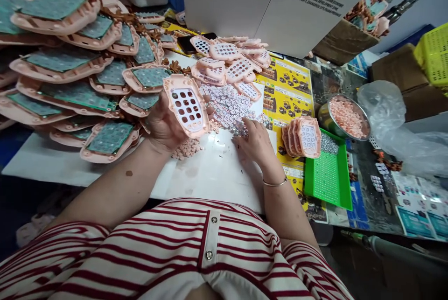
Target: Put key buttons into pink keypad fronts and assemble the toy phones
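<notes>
My left hand (159,125) grips a pink plastic shell (186,105) whose white inner panel has rows of square holes. The shell is tilted up, its holed face towards me. Over the white work surface, my right hand (257,139) reaches into a heap of small clear printed key caps (227,106). Its fingers are bent down among the caps; whether one is pinched there is too small to tell. Below the held shell lies a pile of small pink pieces (189,149). More holed pink shells (226,51) are heaped behind the caps.
Stacked pink shells with green boards (66,59) crowd the left side. To the right stand a short stack of filled shells (301,136), a green basket (329,169) and a metal bowl of pink pieces (350,115). A large white carton (259,6) closes off the back.
</notes>
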### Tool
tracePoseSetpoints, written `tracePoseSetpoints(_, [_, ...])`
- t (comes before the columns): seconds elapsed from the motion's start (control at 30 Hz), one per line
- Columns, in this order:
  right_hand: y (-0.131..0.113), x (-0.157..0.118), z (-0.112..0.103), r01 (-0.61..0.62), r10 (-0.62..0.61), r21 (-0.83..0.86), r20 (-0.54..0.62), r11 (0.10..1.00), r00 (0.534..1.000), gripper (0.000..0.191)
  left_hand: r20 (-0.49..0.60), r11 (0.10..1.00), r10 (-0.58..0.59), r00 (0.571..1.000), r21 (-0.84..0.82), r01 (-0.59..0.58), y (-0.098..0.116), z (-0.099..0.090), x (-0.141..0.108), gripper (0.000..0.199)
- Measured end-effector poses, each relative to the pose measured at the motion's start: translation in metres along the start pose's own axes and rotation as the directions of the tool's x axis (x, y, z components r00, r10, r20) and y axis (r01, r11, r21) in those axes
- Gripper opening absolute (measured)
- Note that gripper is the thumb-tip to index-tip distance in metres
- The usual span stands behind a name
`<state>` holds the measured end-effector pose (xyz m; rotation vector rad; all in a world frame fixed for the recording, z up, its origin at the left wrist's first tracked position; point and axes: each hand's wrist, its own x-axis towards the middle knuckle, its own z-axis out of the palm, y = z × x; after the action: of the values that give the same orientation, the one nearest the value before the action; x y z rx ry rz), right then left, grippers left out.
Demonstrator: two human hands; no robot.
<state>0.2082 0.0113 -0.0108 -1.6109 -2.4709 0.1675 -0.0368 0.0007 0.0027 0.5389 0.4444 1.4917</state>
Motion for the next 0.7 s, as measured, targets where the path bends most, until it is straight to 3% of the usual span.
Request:
tracePoseSetpoints(0.1, [0.000,0.000,0.006,-0.006,0.010,0.053,-0.070,0.999,0.998,0.042,-0.004,0.999,-0.036,0.999,0.028,0.036,-0.004,0.001,-0.002,0.069])
tracePoseSetpoints(0.17, [0.001,0.002,0.005,-0.036,0.058,0.123,-0.175,0.992,0.983,0.033,0.004,0.996,-0.076,0.997,0.043,0.076,-0.006,0.001,-0.003,0.069])
tracePoseSetpoints(0.23, [0.001,0.004,0.000,-0.103,0.176,0.251,-0.288,0.962,0.941,0.028,0.030,0.991,-0.125,0.992,0.047,0.124,-0.010,-0.001,-0.003,0.072])
tracePoseSetpoints(0.3, [-0.004,0.006,-0.008,-0.136,0.313,0.462,-0.331,0.876,0.890,0.025,0.057,0.986,-0.163,0.985,0.047,0.160,-0.013,-0.004,-0.003,0.076])
tracePoseSetpoints(0.37, [-0.017,0.005,-0.015,-0.107,0.404,0.727,-0.248,0.679,0.880,0.022,0.081,0.979,-0.200,0.977,0.043,0.197,-0.017,-0.008,-0.004,0.078])
tracePoseSetpoints(0.43, [-0.038,0.004,-0.020,-0.092,0.410,0.919,-0.080,0.383,0.908,0.024,0.090,0.970,-0.243,0.966,0.042,0.240,-0.020,-0.010,-0.005,0.076])
tracePoseSetpoints(0.53, [-0.072,0.002,-0.021,-0.126,0.361,0.992,0.107,0.030,0.926,0.034,0.101,0.951,-0.310,0.945,0.043,0.307,-0.022,-0.010,-0.007,0.071])
tracePoseSetpoints(0.6, [-0.089,0.003,-0.018,-0.134,0.359,0.987,0.158,-0.090,0.920,0.036,0.116,0.945,-0.328,0.938,0.060,0.323,-0.023,-0.010,-0.008,0.068])
tracePoseSetpoints(0.7, [-0.099,0.005,-0.014,-0.193,0.363,0.964,0.248,-0.181,0.898,0.038,0.151,0.941,-0.333,0.931,0.112,0.318,-0.022,-0.009,-0.008,0.067])
